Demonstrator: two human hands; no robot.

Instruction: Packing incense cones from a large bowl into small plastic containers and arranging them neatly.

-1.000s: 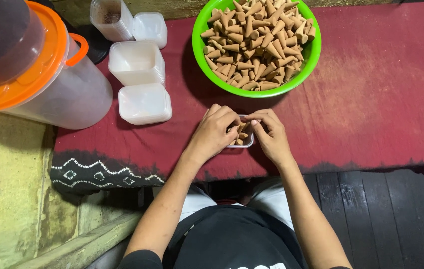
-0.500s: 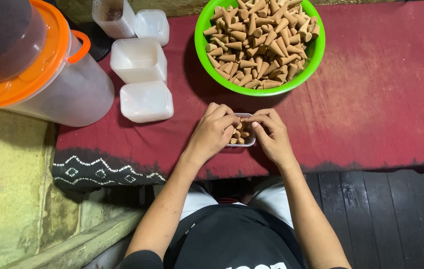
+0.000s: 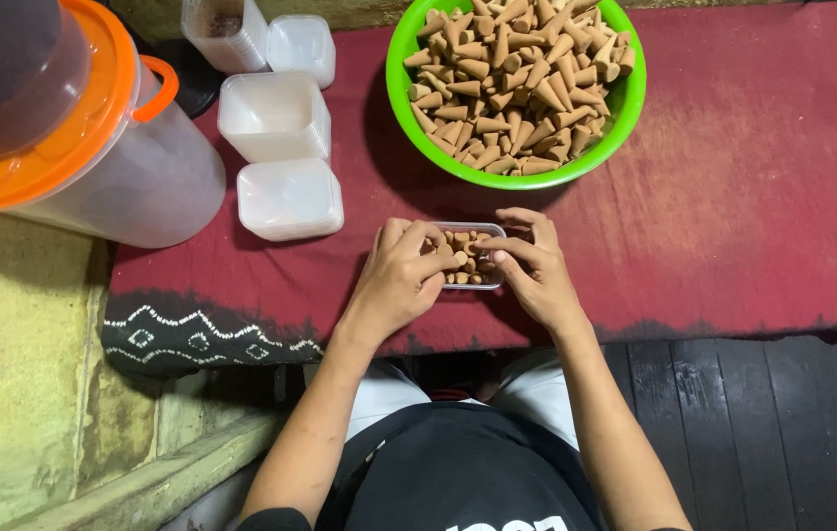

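From the head camera, looking straight down: both hands close in on a small clear plastic tray that sits on the red cloth near the table's front edge, at about six o'clock from the green bowl.

The left hand comes at the tray from its nine o'clock side, fingers curled in narrow, the fingertips pinching one brown cone right at the tray's left edge. The right hand is at the tray's three o'clock side, thumb and forefinger drawn close together over the right rim; whether they grip a cone or only steady the tray I cannot tell. The tray's long axis seems to run nine to three, though the hands cover both its ends. The two hands are about equally near, both touching it.

The cones in the tray stand mostly on end, round bases or tips up toward the camera, so their long axes run vertical. The pinched cone shows its round end up too. In the bowl the loose cones lie every way.

At ten o'clock from the hands are stacked white square tubs, more tubs beyond, and a large clear jar with an orange lid at far left.
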